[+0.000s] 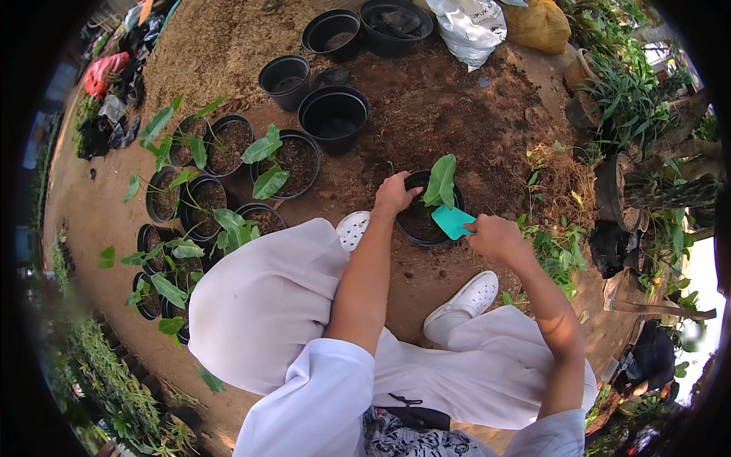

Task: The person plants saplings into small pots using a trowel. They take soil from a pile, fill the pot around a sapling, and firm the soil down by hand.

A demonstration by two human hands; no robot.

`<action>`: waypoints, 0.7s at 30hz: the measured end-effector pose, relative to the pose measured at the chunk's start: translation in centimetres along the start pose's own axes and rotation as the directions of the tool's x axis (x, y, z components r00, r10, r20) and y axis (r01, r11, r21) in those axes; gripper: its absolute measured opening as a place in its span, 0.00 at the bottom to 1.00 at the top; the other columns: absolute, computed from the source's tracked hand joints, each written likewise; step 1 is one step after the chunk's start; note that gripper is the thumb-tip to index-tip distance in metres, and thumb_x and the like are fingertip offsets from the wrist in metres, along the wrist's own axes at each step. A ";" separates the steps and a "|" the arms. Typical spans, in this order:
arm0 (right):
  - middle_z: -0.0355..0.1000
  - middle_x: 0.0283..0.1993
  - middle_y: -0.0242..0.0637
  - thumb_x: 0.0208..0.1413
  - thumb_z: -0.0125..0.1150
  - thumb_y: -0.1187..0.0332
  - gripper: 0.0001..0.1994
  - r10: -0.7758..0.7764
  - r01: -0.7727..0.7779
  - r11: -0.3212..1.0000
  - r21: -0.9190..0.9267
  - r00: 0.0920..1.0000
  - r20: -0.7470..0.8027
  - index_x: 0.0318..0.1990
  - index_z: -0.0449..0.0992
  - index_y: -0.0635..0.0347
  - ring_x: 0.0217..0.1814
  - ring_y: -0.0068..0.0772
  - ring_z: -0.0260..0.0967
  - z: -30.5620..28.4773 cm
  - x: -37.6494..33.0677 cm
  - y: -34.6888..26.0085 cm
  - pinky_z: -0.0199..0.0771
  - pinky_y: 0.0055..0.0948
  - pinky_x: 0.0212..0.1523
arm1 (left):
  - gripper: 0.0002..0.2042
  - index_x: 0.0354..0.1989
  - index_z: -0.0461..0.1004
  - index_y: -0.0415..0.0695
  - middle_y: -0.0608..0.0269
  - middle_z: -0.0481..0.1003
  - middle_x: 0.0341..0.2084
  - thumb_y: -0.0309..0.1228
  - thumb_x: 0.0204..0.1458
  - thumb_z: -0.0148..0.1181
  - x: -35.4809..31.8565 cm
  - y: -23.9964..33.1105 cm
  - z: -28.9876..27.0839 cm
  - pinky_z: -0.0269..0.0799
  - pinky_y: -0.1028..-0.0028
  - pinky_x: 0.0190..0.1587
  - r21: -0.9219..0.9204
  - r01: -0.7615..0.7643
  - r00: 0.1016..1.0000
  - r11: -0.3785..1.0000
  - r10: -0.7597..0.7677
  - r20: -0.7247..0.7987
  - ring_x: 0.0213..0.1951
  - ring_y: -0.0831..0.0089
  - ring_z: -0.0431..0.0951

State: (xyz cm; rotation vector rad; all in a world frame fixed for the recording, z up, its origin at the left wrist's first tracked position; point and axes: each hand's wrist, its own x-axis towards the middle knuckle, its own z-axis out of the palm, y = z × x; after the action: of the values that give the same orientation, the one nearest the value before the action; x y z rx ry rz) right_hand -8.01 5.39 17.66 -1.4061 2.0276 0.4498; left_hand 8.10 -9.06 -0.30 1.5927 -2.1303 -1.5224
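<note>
Your left hand (394,193) rests on the near-left rim of the black pot (423,230), with the fingers curled over the edge; it seems to hold the pot steady so it does not turn or tip on the loose soil. Whether the fingers really clamp the rim or only lie on it, I cannot tell from here.

Your right hand (493,237) is closed around a small teal scoop (452,222), and the blade points to the left, into the mouth of the pot. The scoop is just beside the stem of the young plant (441,181), whose broad green leaves stand up at the far side of the pot, between your two hands. You probably keep the blade low and to the side so the leaves are not pressed.

The pot stands directly in front of you, between your white shoes (464,301), which keeps it within easy reach of both arms.

To the left of your left hand there is a group of already planted pots (221,175). Beyond your hands stand several empty black pots (333,114), and farther still a white sack (470,27) lies on the ground.
</note>
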 end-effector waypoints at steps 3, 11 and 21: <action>0.81 0.44 0.50 0.50 0.56 0.62 0.17 -0.046 0.045 0.999 -0.021 0.999 -0.013 0.45 0.84 0.55 0.50 0.51 0.79 -0.8 -0.6 -0.4 0.77 0.48 0.53 | 0.27 0.58 0.76 0.49 0.51 0.81 0.48 0.41 0.49 0.73 0.4 -1.1 0.0 0.75 0.58 0.56 0.002 -0.022 0.999 1.000 0.022 -0.028 0.53 0.55 0.80; 0.81 0.42 0.50 0.51 0.56 0.61 0.16 -0.048 0.050 0.998 -0.034 0.997 0.053 0.39 0.83 0.61 0.49 0.51 0.79 -0.4 0.2 -0.8 0.77 0.49 0.51 | 0.26 0.57 0.77 0.47 0.51 0.81 0.48 0.40 0.49 0.73 1.2 -0.3 0.4 0.76 0.58 0.55 0.008 -0.036 0.999 0.999 0.036 -0.001 0.52 0.55 0.80; 0.81 0.42 0.50 0.49 0.58 0.62 0.16 -0.106 0.110 0.994 -0.021 0.984 0.142 0.42 0.83 0.62 0.48 0.51 0.80 0.2 1.4 -0.1 0.79 0.46 0.48 | 0.21 0.52 0.79 0.42 0.47 0.82 0.44 0.33 0.48 0.72 0.8 0.9 0.2 0.77 0.59 0.51 -0.020 -0.142 0.989 0.990 0.141 -0.035 0.49 0.52 0.81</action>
State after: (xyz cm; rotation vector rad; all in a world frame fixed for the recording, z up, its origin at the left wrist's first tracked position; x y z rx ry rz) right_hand -8.14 4.47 16.54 -1.4524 1.8295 0.5179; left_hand 7.05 -9.53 -0.11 1.4154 -2.1500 -1.4606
